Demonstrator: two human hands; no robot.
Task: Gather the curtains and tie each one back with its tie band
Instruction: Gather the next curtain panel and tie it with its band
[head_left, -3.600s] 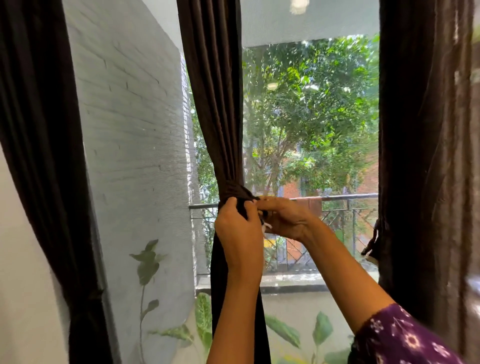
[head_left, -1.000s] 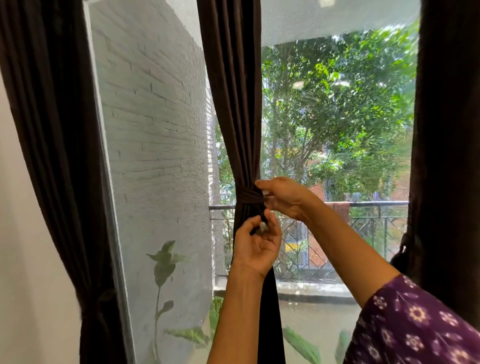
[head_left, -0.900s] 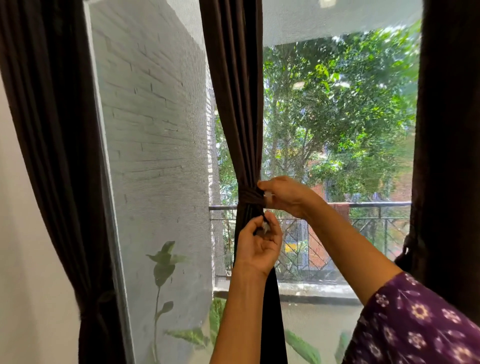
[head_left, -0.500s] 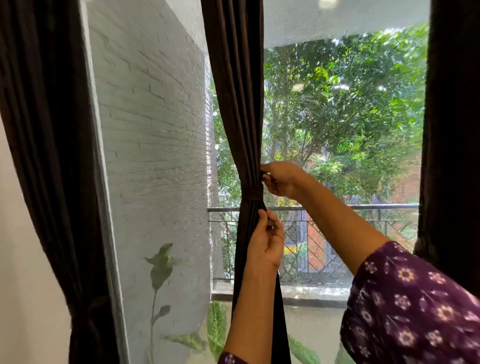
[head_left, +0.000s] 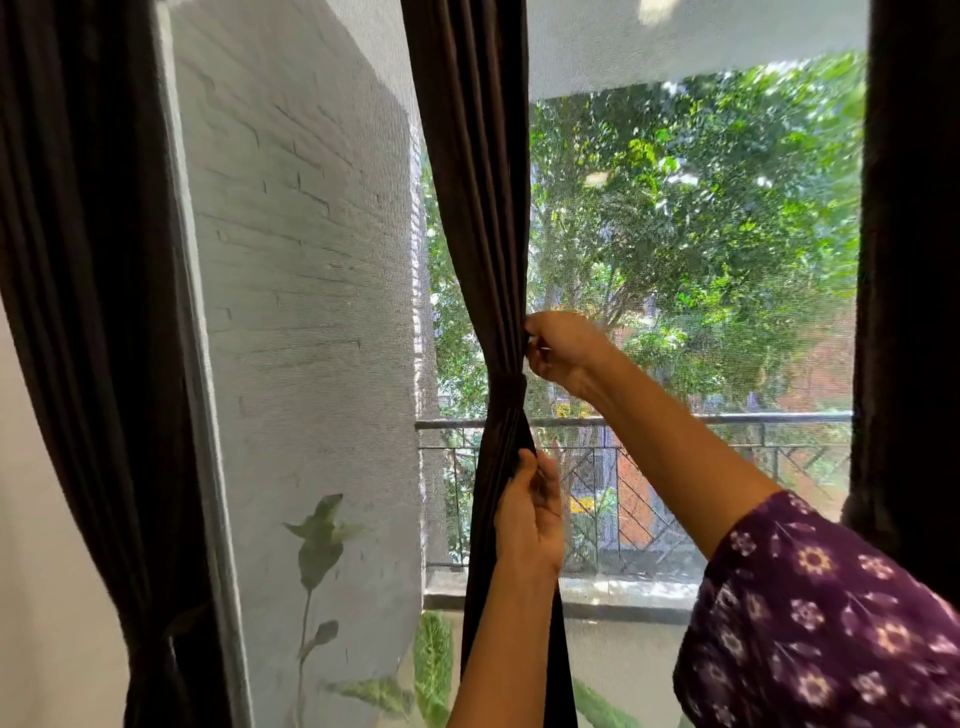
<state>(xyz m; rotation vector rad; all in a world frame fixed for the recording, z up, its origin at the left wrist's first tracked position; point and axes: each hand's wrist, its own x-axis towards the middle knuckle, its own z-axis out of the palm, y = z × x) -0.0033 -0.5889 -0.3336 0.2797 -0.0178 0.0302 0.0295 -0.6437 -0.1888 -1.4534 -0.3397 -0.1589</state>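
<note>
The tie band (head_left: 506, 391) wraps the gathered middle curtain (head_left: 470, 208). Just above the band, the right grip (head_left: 563, 353) is curled tight, pinching the curtain's right edge. Just below the band, the left grip (head_left: 530, 512) pinches the folds between thumb and fingers. The left curtain (head_left: 93, 312) and right curtain (head_left: 909, 260) hang well apart from the band.

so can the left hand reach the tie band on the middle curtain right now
Probably yes: the left hand holds the middle curtain just below the tie band, with nothing between them. The right hand pinches the curtain above it, clear of the path.
</note>
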